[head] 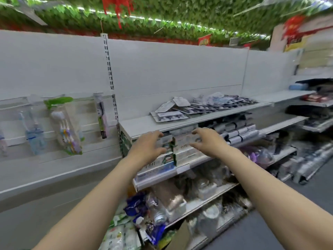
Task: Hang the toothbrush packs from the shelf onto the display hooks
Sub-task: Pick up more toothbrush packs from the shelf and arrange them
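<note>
Two hands are reaching forward in the head view, and we are logging them at the second shelf, where boxed toothbrush packs are standing in rows just under the top shelf. We are judging the step as the pickup: nothing is being held yet, and a pack has still to be taken before any hanging can begin. The left hand is hovering at the left boxes, fingers spread and lightly bent, gripping nothing; whether the fingertips are touching the cardboard we cannot tell through the blur. The right hand is doing the same at the right boxes, fingers fanned and empty. Both forearms are stretching out nearly straight, converging on the same stack. We are noting flat blister cards lying loose on the top shelf, and, well apart to the left, display hooks already carrying hanging toothbrush packs. The next move, as we are reading it, calls for closing on one pack, then carrying it leftward to a hook.
</note>
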